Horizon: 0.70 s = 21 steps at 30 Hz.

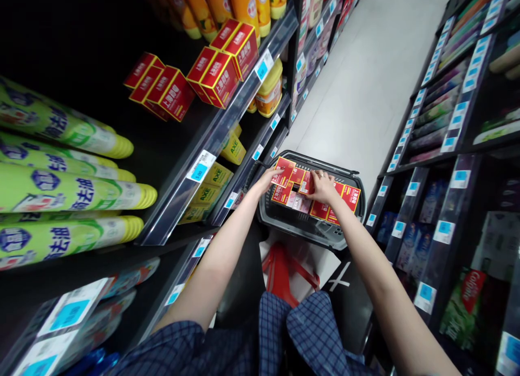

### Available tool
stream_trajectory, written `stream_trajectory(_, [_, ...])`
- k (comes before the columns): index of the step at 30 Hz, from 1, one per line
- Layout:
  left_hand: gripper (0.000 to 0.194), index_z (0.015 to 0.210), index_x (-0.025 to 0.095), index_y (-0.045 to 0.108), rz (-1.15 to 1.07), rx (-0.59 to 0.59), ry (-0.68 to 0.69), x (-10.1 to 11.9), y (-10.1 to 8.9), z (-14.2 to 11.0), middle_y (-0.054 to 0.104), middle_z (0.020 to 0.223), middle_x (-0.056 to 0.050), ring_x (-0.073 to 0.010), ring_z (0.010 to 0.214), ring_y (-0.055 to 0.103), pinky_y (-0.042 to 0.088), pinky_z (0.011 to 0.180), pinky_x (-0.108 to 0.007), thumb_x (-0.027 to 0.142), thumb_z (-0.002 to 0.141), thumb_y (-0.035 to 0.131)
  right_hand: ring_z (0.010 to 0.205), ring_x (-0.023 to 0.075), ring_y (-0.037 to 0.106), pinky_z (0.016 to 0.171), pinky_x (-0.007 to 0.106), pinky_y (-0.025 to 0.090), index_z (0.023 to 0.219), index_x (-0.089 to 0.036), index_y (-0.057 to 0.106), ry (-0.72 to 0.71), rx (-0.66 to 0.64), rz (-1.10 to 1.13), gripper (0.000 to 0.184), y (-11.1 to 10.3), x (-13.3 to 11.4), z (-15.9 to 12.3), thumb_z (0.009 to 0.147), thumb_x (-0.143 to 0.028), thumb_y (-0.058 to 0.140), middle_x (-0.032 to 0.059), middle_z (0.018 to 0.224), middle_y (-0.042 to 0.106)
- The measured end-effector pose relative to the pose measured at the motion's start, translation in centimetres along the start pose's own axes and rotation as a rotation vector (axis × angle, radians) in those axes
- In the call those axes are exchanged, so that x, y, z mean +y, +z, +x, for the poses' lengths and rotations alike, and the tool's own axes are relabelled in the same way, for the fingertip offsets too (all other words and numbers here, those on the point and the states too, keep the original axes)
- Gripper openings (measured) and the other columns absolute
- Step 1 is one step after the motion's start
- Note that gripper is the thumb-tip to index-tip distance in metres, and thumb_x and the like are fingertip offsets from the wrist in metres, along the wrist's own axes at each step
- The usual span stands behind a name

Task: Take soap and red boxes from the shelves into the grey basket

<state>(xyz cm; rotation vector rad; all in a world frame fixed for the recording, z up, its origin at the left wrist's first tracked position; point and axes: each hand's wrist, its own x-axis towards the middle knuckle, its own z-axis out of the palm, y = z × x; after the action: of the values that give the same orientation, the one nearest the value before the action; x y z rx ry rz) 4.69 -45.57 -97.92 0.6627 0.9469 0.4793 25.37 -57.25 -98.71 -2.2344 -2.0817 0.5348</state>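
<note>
A dark plastic shopping basket (303,228) sits low in front of me, with several red and yellow soap boxes (349,198) inside. My left hand (266,181) reaches over its left side and grips a red soap box (285,167) at its end. The fingers of my right hand (323,187) are closed around another red soap box (305,183) near the middle. Between the red boxes lies a pale pink pack (299,202). My right palm hides part of the boxes beneath it.
Similar red boxes (221,78) stand on the left shelf (179,181), beside green bottles (77,192) and orange bottles (244,5). Yellow AXE packs (211,183) fill a lower shelf. A red stool (280,273) is below the basket. Shelves with price tags (444,229) line the right; a pale aisle floor (345,83) runs ahead.
</note>
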Motion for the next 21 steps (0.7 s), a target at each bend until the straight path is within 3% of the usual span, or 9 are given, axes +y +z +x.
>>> stream_trajectory(7, [0.02, 0.081, 0.01, 0.068, -0.014, 0.005, 0.004, 0.0, 0.1, -0.3, 0.072, 0.075, -0.005, -0.0168, 0.065, 0.067, 0.049, 0.073, -0.027, 0.02, 0.064, 0.072, 0.122, 0.0401, 0.037, 0.096, 0.052, 0.027, 0.144, -0.011, 0.029, 0.009, -0.016, 0.028, 0.102, -0.9, 0.1, -0.2, 0.064, -0.063, 0.065, 0.0229, 0.14, 0.039])
stream_trajectory(10, [0.024, 0.086, 0.01, 0.068, -0.032, 0.008, 0.012, -0.2, -0.1, -0.5, 0.072, 0.078, -0.005, -0.0176, 0.068, 0.068, 0.049, 0.076, -0.029, 0.021, 0.065, 0.073, 0.124, 0.0389, 0.038, 0.096, 0.052, 0.027, 0.142, -0.015, 0.035, 0.103, 0.117, 0.138, 0.084, -2.7, 1.3, -1.1, 0.076, -0.062, 0.055, 0.0202, 0.138, 0.043])
stream_trajectory(14, [0.028, 0.089, 0.01, 0.068, -0.021, 0.01, 0.011, -0.5, -0.3, -0.4, 0.072, 0.078, -0.005, -0.0196, 0.074, 0.069, 0.05, 0.076, -0.029, 0.022, 0.065, 0.072, 0.112, 0.0329, 0.051, 0.096, 0.05, 0.029, 0.126, -0.018, 0.052, 0.259, 0.318, 0.307, 0.052, -5.4, 3.8, -3.4, 0.088, -0.053, 0.041, 0.0158, 0.123, 0.058])
stream_trajectory(17, [0.028, 0.09, 0.01, 0.068, 0.004, 0.001, 0.012, -0.6, -0.3, -0.2, 0.073, 0.077, -0.006, -0.0203, 0.075, 0.069, 0.05, 0.074, -0.028, 0.023, 0.066, 0.071, 0.109, 0.0312, 0.054, 0.094, 0.047, 0.033, 0.116, -0.017, 0.058, 0.308, 0.348, 0.327, 0.044, -6.0, 5.1, -5.2, 0.088, -0.048, 0.043, 0.0145, 0.116, 0.061])
stream_trajectory(21, [0.029, 0.091, 0.01, 0.068, 0.033, -0.017, 0.029, -0.7, -0.2, -0.1, 0.073, 0.078, -0.006, -0.0216, 0.076, 0.069, 0.05, 0.073, -0.028, 0.022, 0.065, 0.07, 0.112, 0.0323, 0.052, 0.093, 0.048, 0.034, 0.115, -0.017, 0.059, 0.331, 0.313, 0.274, 0.041, -5.0, 5.5, -6.2, 0.088, -0.043, 0.044, 0.0144, 0.118, 0.06])
